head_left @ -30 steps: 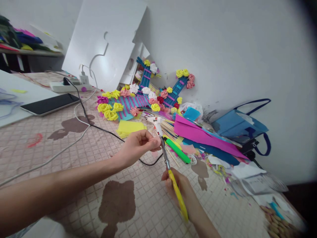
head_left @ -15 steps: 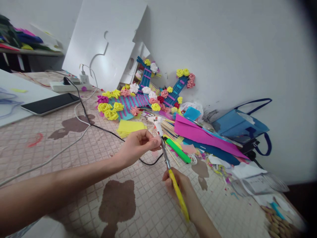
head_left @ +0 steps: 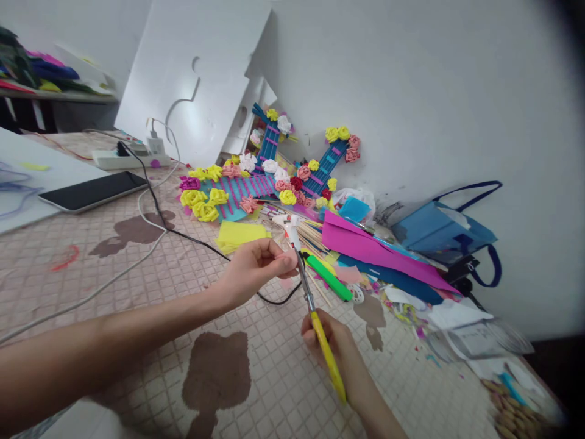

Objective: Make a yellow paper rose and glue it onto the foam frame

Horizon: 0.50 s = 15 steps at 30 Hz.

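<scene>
My right hand [head_left: 331, 341] is closed around the yellow handle of a pair of scissors [head_left: 323, 344], whose metal blades point away from me. Between the thumb and fingers of my left hand [head_left: 262, 268] is a small pale pink piece of paper [head_left: 290, 258], held right at the blades. The fingers hide part of that piece. Just beyond the blade tips lies a white glue gun [head_left: 289, 227]. A green cutter [head_left: 328, 277] rests to the right of the blades, and a stack of yellow paper [head_left: 242, 235] sits behind my left hand.
Craft frames with paper flowers [head_left: 237, 192] stand at the back. Magenta sheets [head_left: 379, 253], wooden sticks and scraps lie to the right, near a blue bag [head_left: 443, 231]. A phone [head_left: 98, 191], power strip [head_left: 119, 160] and cables [head_left: 192, 239] occupy the left.
The scissors' handle and my right hand have shifted very slightly. My left hand keeps the pink paper at the same spot by the blades.
</scene>
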Available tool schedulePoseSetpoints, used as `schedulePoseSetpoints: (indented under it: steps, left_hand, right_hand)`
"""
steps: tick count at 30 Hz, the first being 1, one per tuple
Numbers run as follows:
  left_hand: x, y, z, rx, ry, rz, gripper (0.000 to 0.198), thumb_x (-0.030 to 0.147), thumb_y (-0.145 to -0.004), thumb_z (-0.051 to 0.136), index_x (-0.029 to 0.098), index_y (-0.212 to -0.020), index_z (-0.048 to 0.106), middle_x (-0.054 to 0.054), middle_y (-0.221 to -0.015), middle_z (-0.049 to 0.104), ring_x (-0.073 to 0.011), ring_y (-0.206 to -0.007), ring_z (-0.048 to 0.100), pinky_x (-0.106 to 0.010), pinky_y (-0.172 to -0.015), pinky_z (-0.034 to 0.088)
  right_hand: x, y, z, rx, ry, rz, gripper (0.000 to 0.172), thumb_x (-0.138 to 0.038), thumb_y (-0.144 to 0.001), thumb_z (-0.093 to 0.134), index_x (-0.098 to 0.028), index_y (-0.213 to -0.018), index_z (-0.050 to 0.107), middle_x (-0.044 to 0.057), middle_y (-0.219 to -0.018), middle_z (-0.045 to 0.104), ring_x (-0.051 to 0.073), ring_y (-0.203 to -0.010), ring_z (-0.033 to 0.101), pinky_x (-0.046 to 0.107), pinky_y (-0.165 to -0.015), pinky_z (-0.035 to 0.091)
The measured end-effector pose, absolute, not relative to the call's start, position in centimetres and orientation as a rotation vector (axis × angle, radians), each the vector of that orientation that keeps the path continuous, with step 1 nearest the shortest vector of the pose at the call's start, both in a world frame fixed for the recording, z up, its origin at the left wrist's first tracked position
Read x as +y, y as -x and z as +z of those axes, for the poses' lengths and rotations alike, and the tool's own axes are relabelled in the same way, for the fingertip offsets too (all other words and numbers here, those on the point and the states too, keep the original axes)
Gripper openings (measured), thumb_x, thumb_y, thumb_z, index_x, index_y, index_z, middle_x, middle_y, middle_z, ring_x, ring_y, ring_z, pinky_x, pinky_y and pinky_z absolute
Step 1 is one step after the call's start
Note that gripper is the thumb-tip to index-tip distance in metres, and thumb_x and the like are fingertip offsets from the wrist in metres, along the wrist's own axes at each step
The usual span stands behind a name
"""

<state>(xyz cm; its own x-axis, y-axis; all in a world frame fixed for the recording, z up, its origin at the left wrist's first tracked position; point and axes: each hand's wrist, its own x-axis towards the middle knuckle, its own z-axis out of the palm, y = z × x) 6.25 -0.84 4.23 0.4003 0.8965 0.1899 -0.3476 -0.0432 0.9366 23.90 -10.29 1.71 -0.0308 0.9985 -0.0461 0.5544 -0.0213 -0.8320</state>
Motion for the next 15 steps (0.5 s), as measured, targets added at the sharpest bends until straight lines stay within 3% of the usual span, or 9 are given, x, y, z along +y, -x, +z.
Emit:
schedulePoseSetpoints:
  steps: [10, 15]
  left_hand:
    - [-1.3, -6.4, 4.0, 0.609, -1.141, 1.005, 0.028, 0.035, -0.076, 0.07, 0.013, -0.074, 0.053, -0.003, -0.075, 0.067, -0.0167, -0.077, 0.067, -0.03, -0.074, 0.053]
    - [-2.3, -7.0, 3.6, 0.635, -1.194, 0.936, 0.026, 0.034, -0.078, 0.068, 0.013, -0.07, 0.055, -0.001, -0.07, 0.063, -0.011, -0.067, 0.059, -0.023, -0.065, 0.047]
  right_hand:
    - [-10.5, -24.1, 0.6, -1.449, 1.49, 1.143, 0.06, -0.075, -0.073, 0.046, -0.016, -0.08, 0.054, -0.008, -0.047, 0.034, 0.007, -0.037, 0.032, 0.019, -0.035, 0.025]
    - [-10.2, -23.2, 1.5, -1.361, 1.472, 1.044, 0.048, -0.061, -0.071, 0.059, -0.016, -0.088, 0.058, -0.007, -0.051, 0.041, 0.007, -0.04, 0.039, 0.02, -0.038, 0.033]
